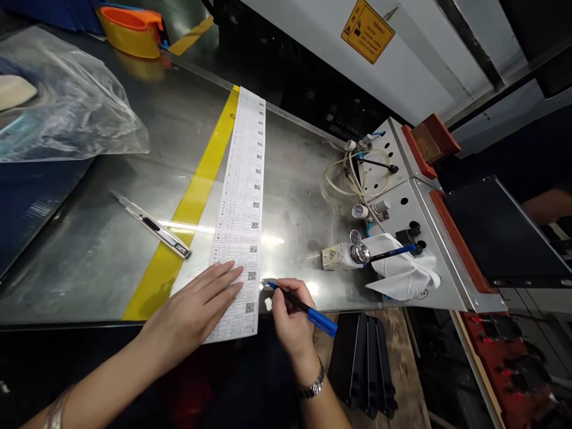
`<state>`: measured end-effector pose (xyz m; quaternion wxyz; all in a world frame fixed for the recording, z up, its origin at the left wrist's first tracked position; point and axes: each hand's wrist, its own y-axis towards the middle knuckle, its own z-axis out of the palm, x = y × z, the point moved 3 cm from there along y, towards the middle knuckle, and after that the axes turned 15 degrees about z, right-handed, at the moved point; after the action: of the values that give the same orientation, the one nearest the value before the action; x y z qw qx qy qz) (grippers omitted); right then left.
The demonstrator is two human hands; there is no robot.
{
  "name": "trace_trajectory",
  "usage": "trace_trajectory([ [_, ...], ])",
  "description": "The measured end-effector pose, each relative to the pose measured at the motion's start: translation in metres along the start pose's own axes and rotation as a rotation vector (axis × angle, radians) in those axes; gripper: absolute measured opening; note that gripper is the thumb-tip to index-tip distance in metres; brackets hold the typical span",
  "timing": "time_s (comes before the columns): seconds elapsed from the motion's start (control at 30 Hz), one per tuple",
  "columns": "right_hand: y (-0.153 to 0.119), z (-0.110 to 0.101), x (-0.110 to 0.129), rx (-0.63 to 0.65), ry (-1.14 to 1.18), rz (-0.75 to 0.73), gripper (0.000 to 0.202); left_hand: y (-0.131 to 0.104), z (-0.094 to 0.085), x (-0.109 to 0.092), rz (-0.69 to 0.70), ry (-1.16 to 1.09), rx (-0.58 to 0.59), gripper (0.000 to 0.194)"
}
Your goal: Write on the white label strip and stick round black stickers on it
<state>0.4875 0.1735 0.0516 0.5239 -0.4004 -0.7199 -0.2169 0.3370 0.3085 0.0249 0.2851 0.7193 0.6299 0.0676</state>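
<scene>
Rests the left hand (192,310) palm down on the near end of a long printed sheet (241,190), covering several lines. Holds the left grip loosely outstretched, fingers slightly apart, thumb out of sight. Clamps the right grip, that of the right hand (292,322), around a blue-and-black pen (322,322), its middle partly hidden by the fingers. Points the pen's tip toward the sheet's right edge, just beside the paper; perhaps touching the counter (295,179), hard to say from this angle. Along the sheet's right side, a column of small square codes; print too fine to read. To the left, a box cutter (154,228) lying across a yellow stripe (192,185). Farther left, a crinkled clear bag (102,113), cut off by the frame, its contents blurred by the plastic. On the right, a bottle (336,257) with a warning label, near a white cloth (402,274) with a second pen (393,253) across it. Behind, coiled tubing (333,182) beside gauges. At far right, part of another person's arm (547,205), mostly cut off and dim.
</scene>
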Motion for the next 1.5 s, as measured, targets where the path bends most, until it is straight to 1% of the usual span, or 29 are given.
trace_trajectory([
  [0.13, 0.001, 0.006, 0.004, 0.007, -0.044, -0.055, 0.005, -0.004, 0.000, -0.002, -0.018, 0.002, 0.021, 0.036],
  [0.33, 0.001, 0.012, 0.007, 0.009, -0.135, -0.158, 0.005, -0.004, 0.000, -0.002, 0.014, 0.031, 0.017, 0.036],
  [0.6, 0.002, 0.013, 0.010, -0.003, -0.187, -0.191, 0.006, -0.004, 0.000, -0.001, 0.003, 0.033, 0.007, 0.036],
  [0.9, 0.002, 0.015, 0.005, -0.006, -0.187, -0.217, 0.006, -0.004, 0.000, -0.002, 0.009, 0.037, 0.000, 0.038],
  [1.1, 0.002, 0.014, 0.009, 0.006, -0.204, -0.235, 0.009, -0.005, 0.000, -0.003, 0.015, 0.025, -0.004, 0.037],
  [1.27, 0.002, 0.013, 0.006, 0.014, -0.163, -0.196, 0.009, -0.004, 0.001, -0.001, 0.007, 0.016, -0.003, 0.037],
  [1.33, 0.002, 0.012, 0.004, 0.011, -0.114, -0.139, 0.008, -0.004, 0.001, -0.002, -0.003, -0.001, -0.010, 0.037],
  [1.43, 0.003, 0.007, 0.001, -0.027, -0.032, -0.027, 0.011, -0.008, 0.000, -0.002, -0.020, -0.053, -0.048, 0.036],
  [1.5, 0.004, 0.005, 0.001, -0.046, -0.009, 0.010, 0.012, -0.010, -0.002, -0.003, -0.008, -0.100, -0.071, 0.037],
])
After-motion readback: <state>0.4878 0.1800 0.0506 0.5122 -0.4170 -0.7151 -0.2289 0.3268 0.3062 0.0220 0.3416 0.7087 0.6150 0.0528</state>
